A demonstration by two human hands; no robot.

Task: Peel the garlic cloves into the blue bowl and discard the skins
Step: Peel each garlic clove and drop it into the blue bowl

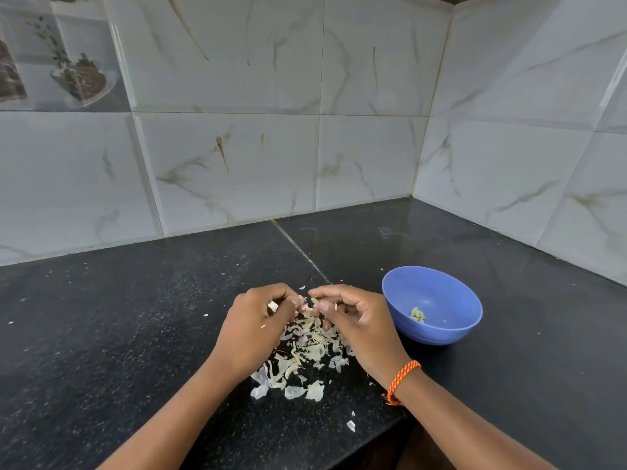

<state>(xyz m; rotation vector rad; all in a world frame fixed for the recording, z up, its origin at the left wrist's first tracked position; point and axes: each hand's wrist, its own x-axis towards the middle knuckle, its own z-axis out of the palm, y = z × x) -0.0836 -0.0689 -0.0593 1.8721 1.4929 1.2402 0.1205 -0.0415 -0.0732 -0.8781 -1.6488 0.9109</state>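
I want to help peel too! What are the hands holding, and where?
Both hands, left hand and right hand, pinch small pale garlic pieces at their fingertips; which part of each piece cannot be told.

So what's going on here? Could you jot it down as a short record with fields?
Setting: black counter in a corner of marbled wall tiles
Left hand: fingers curled, pinching something small over the pile
Right hand: fingers curled, fingertips meeting the left hand's
Garlic skins: loose pile on the counter, under and between the hands
Blue bowl: right of the hands, upright
Peeled cloves: a few in the bowl
Wrist: orange braided band on the right
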